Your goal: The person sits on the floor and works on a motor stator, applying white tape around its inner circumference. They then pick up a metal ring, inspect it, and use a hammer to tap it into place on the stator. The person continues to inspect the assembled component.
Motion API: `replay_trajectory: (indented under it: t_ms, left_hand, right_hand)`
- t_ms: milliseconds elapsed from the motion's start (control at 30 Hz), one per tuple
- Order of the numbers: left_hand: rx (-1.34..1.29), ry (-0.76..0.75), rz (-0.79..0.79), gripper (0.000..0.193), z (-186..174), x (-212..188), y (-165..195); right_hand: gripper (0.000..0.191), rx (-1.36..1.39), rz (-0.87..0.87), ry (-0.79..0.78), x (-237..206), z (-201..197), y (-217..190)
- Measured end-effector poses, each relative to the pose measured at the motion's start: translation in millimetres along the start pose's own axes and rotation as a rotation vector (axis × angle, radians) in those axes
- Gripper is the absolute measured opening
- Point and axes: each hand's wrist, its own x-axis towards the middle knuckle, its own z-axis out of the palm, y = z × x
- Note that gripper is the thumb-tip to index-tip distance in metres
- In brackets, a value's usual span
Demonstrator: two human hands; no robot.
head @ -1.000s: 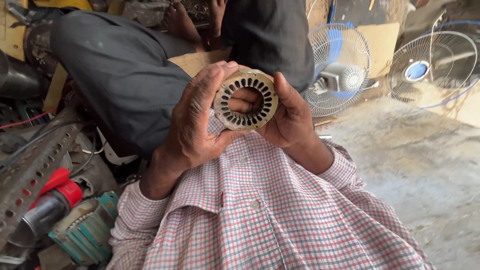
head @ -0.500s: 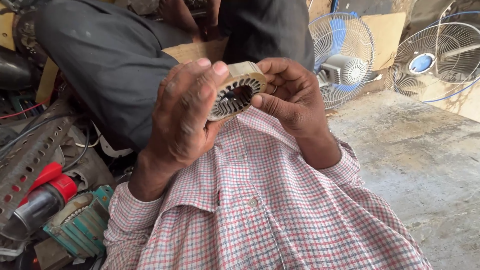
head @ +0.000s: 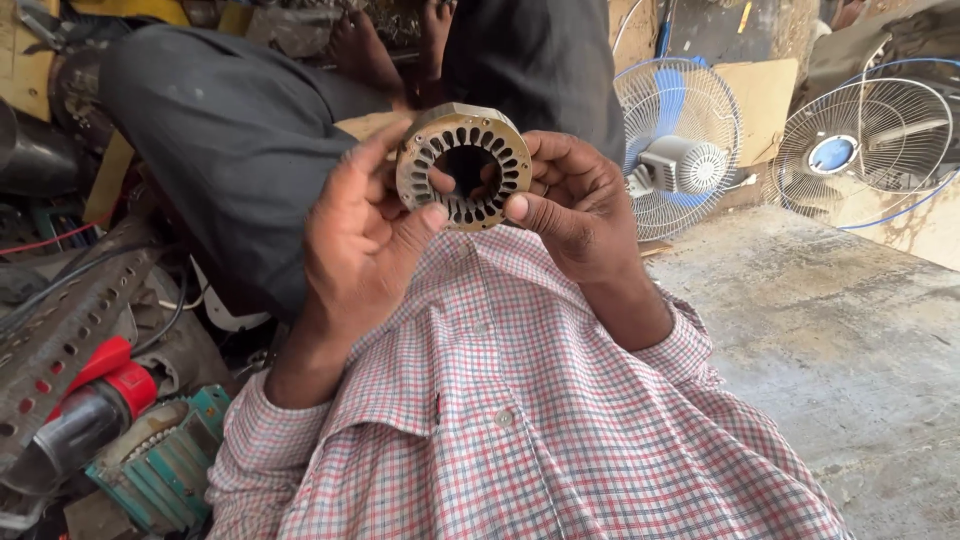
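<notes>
- Two bare hands hold one slotted metal ring (head: 463,165) – a motor stator core – raised above a checked shirt (head: 520,420).
- The left hand (head: 362,245) grips the ring's left rim, thumb pressed on its lower edge.
- The right hand (head: 573,205) clamps the right rim, thumb on the front face.
- Another person's dark trousers (head: 220,130) sit just behind.
- Two caged fans (head: 680,145) stand at right on the concrete floor (head: 850,340).
- A red-capped tool (head: 95,400) lies lower left.

Red-and-white checked shirt, long sleeves pushed up the forearms, small buttons, bare left hand (head: 362,245), right hand (head: 575,205)
</notes>
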Motion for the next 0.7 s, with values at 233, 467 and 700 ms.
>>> replay_trajectory:
  t_ms: [233,467,700]
  left_hand:
    - [-0.165,-0.031,0.051,0.045,-19,0,-12]
    - [-0.052,-0.057,0.158,0.041,-22,-3,-10]
    - [-0.118,-0.07,0.141,0.038,-24,-1,-13]
  right_hand:
    - [0.037,-0.096,0.022,-0.088,-9,7,0]
    - [0.035,-0.224,-0.075,-0.072,-14,7,7]
    - [0.039,-0.286,-0.107,-0.049,-18,7,5]
